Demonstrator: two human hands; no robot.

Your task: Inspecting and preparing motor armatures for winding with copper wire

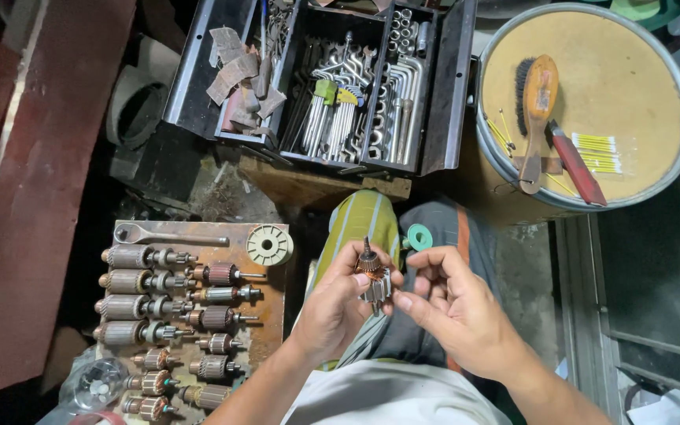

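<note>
Copper is showing on the small motor part (372, 277) your left hand (338, 303) is holding tight. Your right hand (454, 303) is touching it with half-curled fingers, gripping nothing.

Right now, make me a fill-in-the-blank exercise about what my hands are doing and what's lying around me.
1. The small copper-wound motor armature is gripped by the ____ hand.
2. The wooden-backed brush lies on the round ____ drum lid.
3. The row of similar armatures lies to the person's ____.
4. The black metal toolbox stands ____.

Missing words: left; tan; left; open
</note>
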